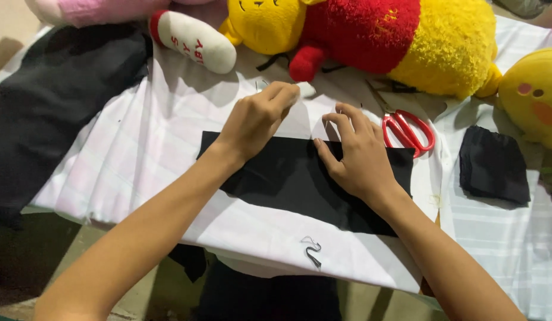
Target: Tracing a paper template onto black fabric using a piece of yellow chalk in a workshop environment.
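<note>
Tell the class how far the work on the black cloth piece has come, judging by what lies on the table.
Done: a stack of black cloth pieces lies to the right, and the red-handled scissors are set down. In hand: the right hand presses the black cloth strip flat while the left hand holds something small and white, perhaps chalk, at its top edge. Left: the strip looks uncut; a large black cloth lies at the far left.

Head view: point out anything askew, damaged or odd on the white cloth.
A small loose scrap of dark thread or trim lies curled near the front edge of the white cloth. The black fabric strip under both hands sits slightly slanted. Nothing looks damaged.
</note>
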